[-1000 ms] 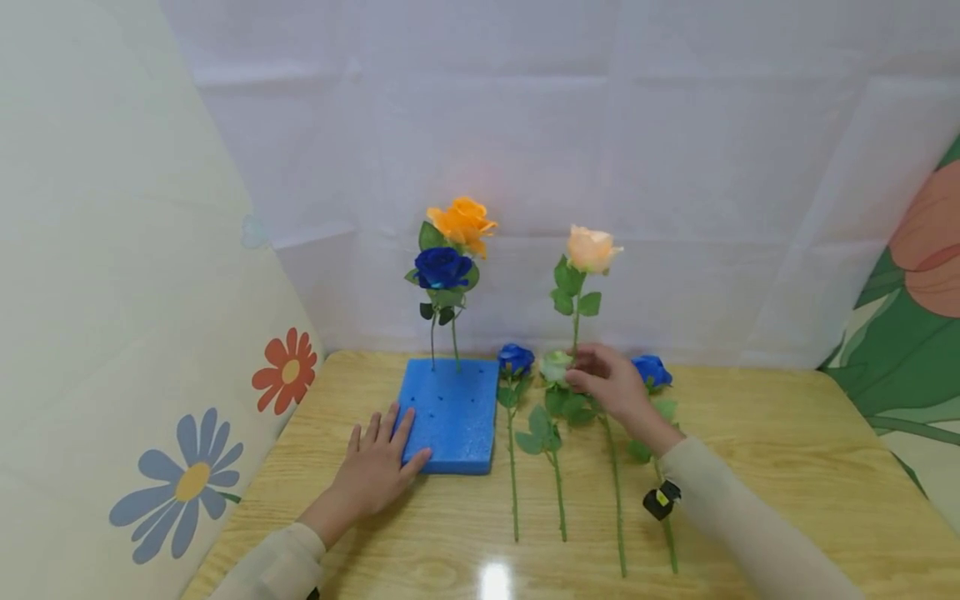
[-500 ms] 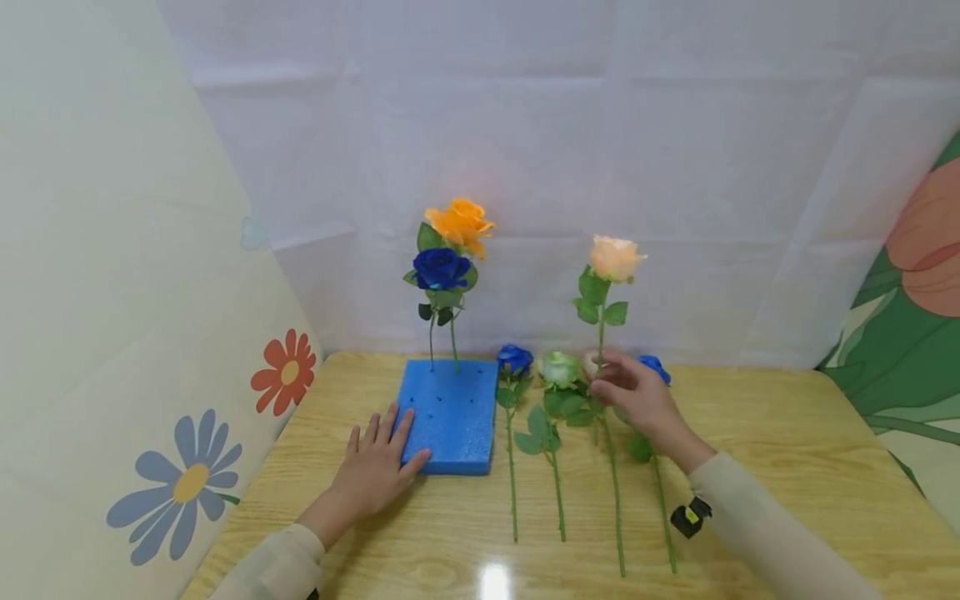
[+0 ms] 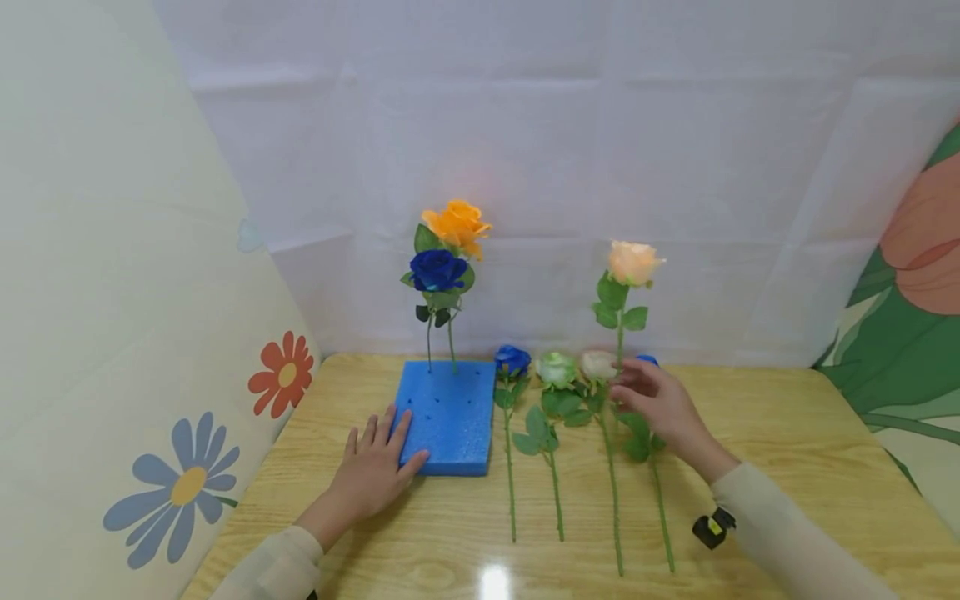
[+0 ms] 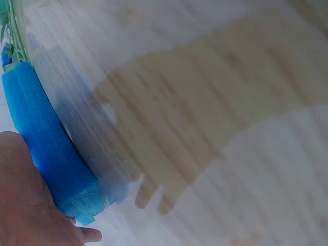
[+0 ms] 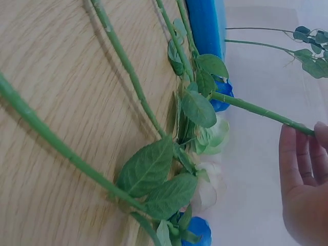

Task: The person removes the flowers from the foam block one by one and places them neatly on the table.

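My right hand [image 3: 660, 408] pinches the green stem of a peach rose [image 3: 634, 263], which stands upright above the flowers lying on the table. In the right wrist view the fingers and thumb grip this stem [image 5: 256, 109] near the right edge. My left hand [image 3: 372, 468] lies spread, its fingers on the left edge of a blue foam block [image 3: 457, 442] with several small holes. Two roses stand in the block's far part, an orange rose [image 3: 456, 225] and a dark blue rose [image 3: 437, 271]. The left wrist view shows the thumb side of the hand against the block.
Several roses lie side by side right of the block: a blue rose [image 3: 512, 361], a pale green rose [image 3: 557, 370], a whitish rose [image 3: 597, 366] and another blue rose [image 3: 647, 360], partly behind my right hand. A white cloth [image 3: 525, 167] hangs behind the wooden table [image 3: 787, 467].
My right hand has moved right with the upright peach rose, uncovering the pale green and whitish roses and covering more of the far right blue one. The left hand has stayed on the block.
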Demonstrator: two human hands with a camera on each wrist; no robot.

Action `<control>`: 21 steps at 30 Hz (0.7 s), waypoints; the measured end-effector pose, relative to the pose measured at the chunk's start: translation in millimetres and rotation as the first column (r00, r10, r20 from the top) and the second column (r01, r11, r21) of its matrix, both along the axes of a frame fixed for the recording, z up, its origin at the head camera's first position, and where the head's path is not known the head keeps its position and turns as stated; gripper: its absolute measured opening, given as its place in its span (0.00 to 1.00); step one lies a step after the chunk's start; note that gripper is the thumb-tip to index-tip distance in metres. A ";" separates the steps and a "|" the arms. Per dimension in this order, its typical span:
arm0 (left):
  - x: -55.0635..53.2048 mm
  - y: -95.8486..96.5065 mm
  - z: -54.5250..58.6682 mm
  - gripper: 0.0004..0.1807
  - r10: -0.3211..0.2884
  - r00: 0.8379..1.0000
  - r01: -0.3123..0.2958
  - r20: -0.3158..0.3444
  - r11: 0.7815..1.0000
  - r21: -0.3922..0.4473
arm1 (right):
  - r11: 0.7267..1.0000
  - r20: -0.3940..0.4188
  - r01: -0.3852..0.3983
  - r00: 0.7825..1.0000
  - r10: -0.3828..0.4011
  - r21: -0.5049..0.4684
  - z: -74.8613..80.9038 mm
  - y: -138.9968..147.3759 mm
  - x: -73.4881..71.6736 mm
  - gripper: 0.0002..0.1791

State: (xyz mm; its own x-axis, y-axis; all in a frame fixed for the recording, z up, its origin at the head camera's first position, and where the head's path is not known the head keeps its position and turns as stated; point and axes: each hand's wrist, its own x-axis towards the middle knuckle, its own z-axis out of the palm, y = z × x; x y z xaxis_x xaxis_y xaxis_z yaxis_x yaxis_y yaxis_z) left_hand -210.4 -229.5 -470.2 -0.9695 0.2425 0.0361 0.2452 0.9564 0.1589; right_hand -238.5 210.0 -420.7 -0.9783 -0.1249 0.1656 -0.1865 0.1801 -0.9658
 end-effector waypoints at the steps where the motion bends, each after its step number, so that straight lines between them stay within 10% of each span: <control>1: -0.2 -0.2 -0.6 0.46 0.000 1.000 0.000 0.000 1.000 0.002 | 1.000 0.003 0.003 1.000 -0.003 0.000 -0.2 1.5 0.8 0.26; 21: -0.2 -1.7 -0.5 0.46 -0.005 1.000 0.005 -0.009 1.000 0.007 | 0.994 0.022 0.043 0.999 -0.045 0.100 -9.1 24.9 21.9 0.28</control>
State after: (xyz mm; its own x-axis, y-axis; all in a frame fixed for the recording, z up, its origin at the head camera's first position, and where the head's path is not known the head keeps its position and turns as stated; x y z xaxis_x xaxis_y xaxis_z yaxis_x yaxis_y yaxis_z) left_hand -210.6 -231.2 -470.6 -0.9679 0.2469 0.0469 0.2513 0.9541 0.1631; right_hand -216.6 234.9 -429.8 -0.9867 -0.0963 0.1309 -0.1532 0.2826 -0.9469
